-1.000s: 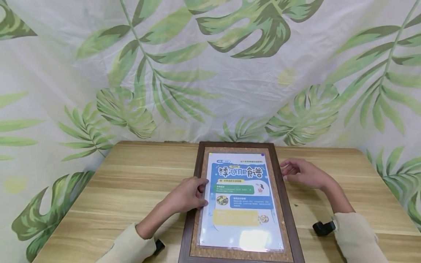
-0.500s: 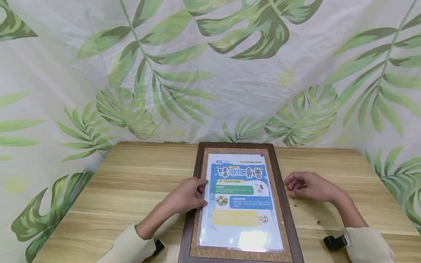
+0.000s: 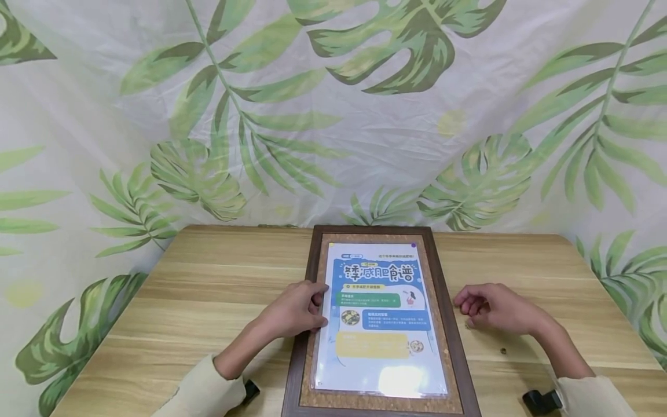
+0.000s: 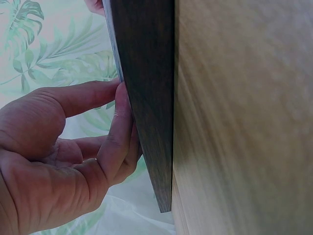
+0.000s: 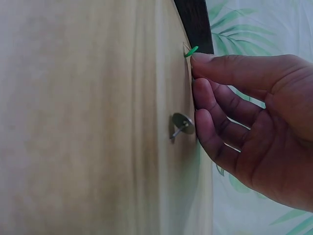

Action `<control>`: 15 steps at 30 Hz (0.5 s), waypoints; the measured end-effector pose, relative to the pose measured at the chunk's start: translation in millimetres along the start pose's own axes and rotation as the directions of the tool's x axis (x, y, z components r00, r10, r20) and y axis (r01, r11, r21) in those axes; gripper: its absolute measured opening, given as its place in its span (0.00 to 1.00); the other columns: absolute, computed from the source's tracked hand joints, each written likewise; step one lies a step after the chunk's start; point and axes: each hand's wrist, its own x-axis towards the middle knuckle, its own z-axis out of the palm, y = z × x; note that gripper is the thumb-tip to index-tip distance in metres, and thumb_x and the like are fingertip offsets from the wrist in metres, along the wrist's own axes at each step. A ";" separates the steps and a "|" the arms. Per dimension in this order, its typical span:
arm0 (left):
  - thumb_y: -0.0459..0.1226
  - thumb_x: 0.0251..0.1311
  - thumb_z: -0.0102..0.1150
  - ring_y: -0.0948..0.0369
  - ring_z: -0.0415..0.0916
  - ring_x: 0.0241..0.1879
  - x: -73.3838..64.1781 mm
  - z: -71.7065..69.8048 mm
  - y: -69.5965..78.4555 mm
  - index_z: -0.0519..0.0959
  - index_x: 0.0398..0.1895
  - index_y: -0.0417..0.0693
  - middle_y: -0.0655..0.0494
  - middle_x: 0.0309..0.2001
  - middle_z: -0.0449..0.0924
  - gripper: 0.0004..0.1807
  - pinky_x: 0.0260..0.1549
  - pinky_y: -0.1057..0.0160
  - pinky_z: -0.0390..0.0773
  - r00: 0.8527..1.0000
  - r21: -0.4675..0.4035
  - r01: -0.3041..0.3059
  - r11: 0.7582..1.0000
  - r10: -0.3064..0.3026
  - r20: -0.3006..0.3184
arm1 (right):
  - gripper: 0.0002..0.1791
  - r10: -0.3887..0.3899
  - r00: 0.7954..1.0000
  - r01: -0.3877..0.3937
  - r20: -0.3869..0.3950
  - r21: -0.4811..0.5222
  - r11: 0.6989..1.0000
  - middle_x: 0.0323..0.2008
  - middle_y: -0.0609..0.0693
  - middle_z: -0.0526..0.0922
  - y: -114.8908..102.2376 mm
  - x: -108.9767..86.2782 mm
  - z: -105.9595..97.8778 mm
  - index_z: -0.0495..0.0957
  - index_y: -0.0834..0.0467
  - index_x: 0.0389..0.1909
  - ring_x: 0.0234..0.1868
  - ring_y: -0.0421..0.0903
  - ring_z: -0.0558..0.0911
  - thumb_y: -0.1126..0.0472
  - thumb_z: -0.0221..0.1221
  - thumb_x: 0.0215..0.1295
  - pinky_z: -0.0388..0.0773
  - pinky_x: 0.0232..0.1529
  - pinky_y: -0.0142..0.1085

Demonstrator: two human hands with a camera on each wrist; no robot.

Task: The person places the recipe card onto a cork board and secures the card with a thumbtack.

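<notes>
Glossy blue-and-white paper poster (image 3: 383, 327), flat between your hands on a cork board (image 3: 383, 401) with a dark-brown wooden frame (image 3: 461, 365). Small yellow tack (image 3: 332, 245) in the corner beyond your left hand, small purple tack (image 3: 413, 245) in the corner beyond your right; none seen in the corners nearer you. Judged weak point: a push could swing or lift that loose-looking end.

Your left hand (image 3: 294, 310): thumb and forefinger spread, tips at the sheet's edge, nothing visibly gripped. Uneven pressure there could skew the sheet.

Your right hand (image 3: 500, 310): fingers loosely bent, low over the pale wood-grain tabletop (image 3: 234, 260), thumb tip at a flat-headed green tack (image 5: 192, 51). Cannot tell whether it is pinched. A clumsy close could flick it off or turn its point, unclear here, into your fingertip.

Second hazard: disc-headed metal tack (image 5: 182, 123), tilted on its side, just nearer you than those fingers. Drawing back low, your hand or its black wrist camera (image 3: 542, 401) could sweep it along, or you get pricked.
</notes>
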 end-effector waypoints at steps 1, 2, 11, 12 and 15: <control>0.24 0.57 0.76 0.63 0.78 0.31 -0.2 -0.1 0.3 0.73 0.72 0.27 0.48 0.41 0.76 0.38 0.25 0.67 0.78 1.000 -0.001 -0.001 1.000 0.001 -0.001 | 0.15 0.000 1.000 0.000 0.000 0.002 1.000 0.40 0.54 0.84 -0.8 -1.1 0.5 0.83 0.65 0.51 0.39 0.36 0.80 0.70 0.70 0.64 0.82 0.40 0.30; 0.24 0.57 0.76 0.63 0.78 0.31 -0.1 0.0 0.2 0.73 0.72 0.27 0.48 0.41 0.76 0.38 0.25 0.67 0.78 1.000 -0.005 0.001 1.000 -0.001 -0.002 | 0.15 -0.002 1.000 0.002 0.001 0.005 1.000 0.40 0.53 0.83 -1.4 -2.1 0.8 0.83 0.65 0.51 0.39 0.36 0.80 0.70 0.69 0.64 0.82 0.40 0.30; 0.24 0.58 0.76 0.63 0.79 0.32 1.5 -0.5 0.6 0.73 0.72 0.27 0.48 0.42 0.76 0.37 0.25 0.67 0.80 1.000 -0.001 0.004 1.000 -0.004 -0.001 | 0.14 -0.032 0.999 0.032 0.006 0.009 0.999 0.39 0.49 0.84 -3.4 -9.9 7.3 0.84 0.62 0.49 0.38 0.35 0.81 0.71 0.69 0.63 0.83 0.39 0.30; 0.24 0.58 0.75 0.63 0.79 0.31 1.7 -0.3 0.4 0.73 0.72 0.27 0.48 0.42 0.76 0.37 0.24 0.67 0.80 1.000 -0.002 0.005 1.000 -0.005 -0.001 | 0.13 -0.034 0.999 0.034 0.006 0.009 0.999 0.38 0.49 0.84 -3.5 -10.5 8.2 0.84 0.62 0.49 0.38 0.35 0.81 0.71 0.69 0.63 0.83 0.38 0.30; 0.24 0.58 0.76 0.63 0.79 0.32 2.1 1.0 0.0 0.73 0.72 0.27 0.48 0.42 0.76 0.37 0.24 0.67 0.79 1.000 0.000 0.008 1.000 -0.008 -0.002 | 0.13 -0.037 0.999 0.037 0.008 0.009 0.999 0.38 0.48 0.84 -3.6 -12.9 11.1 0.84 0.61 0.48 0.38 0.35 0.81 0.71 0.69 0.64 0.83 0.38 0.31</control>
